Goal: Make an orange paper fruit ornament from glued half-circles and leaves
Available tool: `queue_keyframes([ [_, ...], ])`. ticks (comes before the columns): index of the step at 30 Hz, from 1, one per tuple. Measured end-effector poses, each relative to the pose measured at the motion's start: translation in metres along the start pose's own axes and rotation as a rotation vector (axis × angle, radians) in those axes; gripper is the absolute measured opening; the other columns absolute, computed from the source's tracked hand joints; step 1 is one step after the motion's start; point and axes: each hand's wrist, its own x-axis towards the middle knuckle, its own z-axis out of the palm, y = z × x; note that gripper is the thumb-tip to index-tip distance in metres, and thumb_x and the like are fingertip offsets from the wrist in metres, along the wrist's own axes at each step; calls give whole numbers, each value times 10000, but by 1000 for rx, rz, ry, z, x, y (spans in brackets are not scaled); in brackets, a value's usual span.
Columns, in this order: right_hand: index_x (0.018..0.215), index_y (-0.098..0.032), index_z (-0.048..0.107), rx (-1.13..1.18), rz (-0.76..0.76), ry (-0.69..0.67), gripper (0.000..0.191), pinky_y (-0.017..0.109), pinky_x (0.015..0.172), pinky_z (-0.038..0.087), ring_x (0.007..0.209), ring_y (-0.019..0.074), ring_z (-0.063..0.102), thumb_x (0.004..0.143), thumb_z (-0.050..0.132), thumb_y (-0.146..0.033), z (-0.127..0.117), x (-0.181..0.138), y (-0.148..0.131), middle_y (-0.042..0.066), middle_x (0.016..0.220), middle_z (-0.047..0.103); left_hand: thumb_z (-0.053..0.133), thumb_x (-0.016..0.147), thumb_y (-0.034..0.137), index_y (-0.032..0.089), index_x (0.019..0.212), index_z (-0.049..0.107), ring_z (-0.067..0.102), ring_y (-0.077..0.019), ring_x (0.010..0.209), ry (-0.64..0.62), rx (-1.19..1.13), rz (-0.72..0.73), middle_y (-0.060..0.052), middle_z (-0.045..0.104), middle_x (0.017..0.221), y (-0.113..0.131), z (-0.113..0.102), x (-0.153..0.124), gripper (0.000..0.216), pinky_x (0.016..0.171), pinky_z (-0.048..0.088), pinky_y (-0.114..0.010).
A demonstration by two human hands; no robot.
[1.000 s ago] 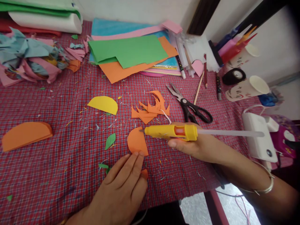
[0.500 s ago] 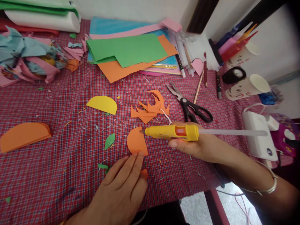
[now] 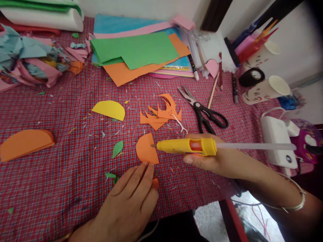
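Mid-frame, I watch the right hand (image 3: 212, 164) grip the glue gun (image 3: 174, 146); a slip could burn the left hand (image 3: 128, 200), laid flat, touching the orange half-disc (image 3: 144, 150).

Left hand (image 3: 128, 200): our fingertips rest on the lower end of an orange half-circle (image 3: 145, 150).
Right hand (image 3: 223, 163): we grip a yellow glue gun (image 3: 174, 146), its tip over the half-circle's straight edge.
Glue stick (image 3: 254, 146): sticks out behind our gun.
Scissors (image 3: 197, 106): lie open beside our orange scraps (image 3: 165, 113).
Cloth (image 3: 83, 191): red-checked, littered with snippets.
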Motion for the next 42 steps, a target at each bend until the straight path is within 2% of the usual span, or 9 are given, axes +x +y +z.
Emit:
queue_keyframes([
  [6, 774, -217, 586, -13, -7, 53, 325, 271, 557, 444, 579, 140, 542, 865, 583, -529, 3, -11, -2, -3, 690, 584, 303, 958, 127, 147, 959, 649, 597, -237, 1117, -1, -2, -6, -125, 706, 1126, -2, 1, -1, 346, 939, 445, -386],
  [12, 720, -202, 501, -5, -57, -56, 312, 247, 511, 368, 536, 105, 462, 872, 604, -454, 2, -16, -1, -39, 643, 492, 283, 970, 118, 138, 950, 649, 626, -245, 1107, -5, 10, 15, -128, 719, 1107, -3, -1, 2, 368, 927, 476, -387],
  [17, 725, -203, 494, -38, 5, -81, 291, 241, 498, 346, 526, 101, 452, 854, 619, -430, 1, -22, -6, -46, 636, 486, 295, 972, 118, 126, 958, 652, 650, -255, 1078, -2, 32, 29, -143, 723, 1110, -2, 1, 3, 358, 910, 490, -390],
  [24, 733, -209, 523, -13, 28, -88, 272, 252, 513, 389, 552, 119, 500, 848, 618, -437, 4, -24, -9, -25, 665, 539, 334, 954, 114, 129, 930, 672, 633, -243, 1084, 1, 22, 30, -139, 721, 1101, -3, 1, 3, 339, 913, 495, -384],
  [28, 754, -198, 555, -2, 12, -20, 274, 250, 519, 416, 557, 123, 504, 865, 594, -446, 6, -18, -5, -20, 661, 537, 340, 948, 112, 138, 931, 685, 608, -242, 1098, 8, -5, 16, -131, 718, 1098, -3, 3, 1, 347, 929, 474, -391],
  [33, 836, -180, 640, -28, 16, 57, 302, 274, 600, 483, 641, 151, 574, 879, 583, -474, 7, -5, 1, 26, 761, 639, 333, 957, 132, 145, 992, 676, 566, -238, 1141, 0, -22, -1, -131, 694, 1157, -2, 4, -4, 345, 940, 435, -382],
  [42, 885, -175, 666, 35, -24, 48, 294, 269, 666, 523, 714, 159, 617, 906, 559, -449, 4, 13, 0, 26, 784, 674, 288, 991, 150, 153, 969, 664, 557, -222, 1137, 14, -47, -20, -110, 701, 1145, -3, 5, -4, 376, 963, 385, -367],
])
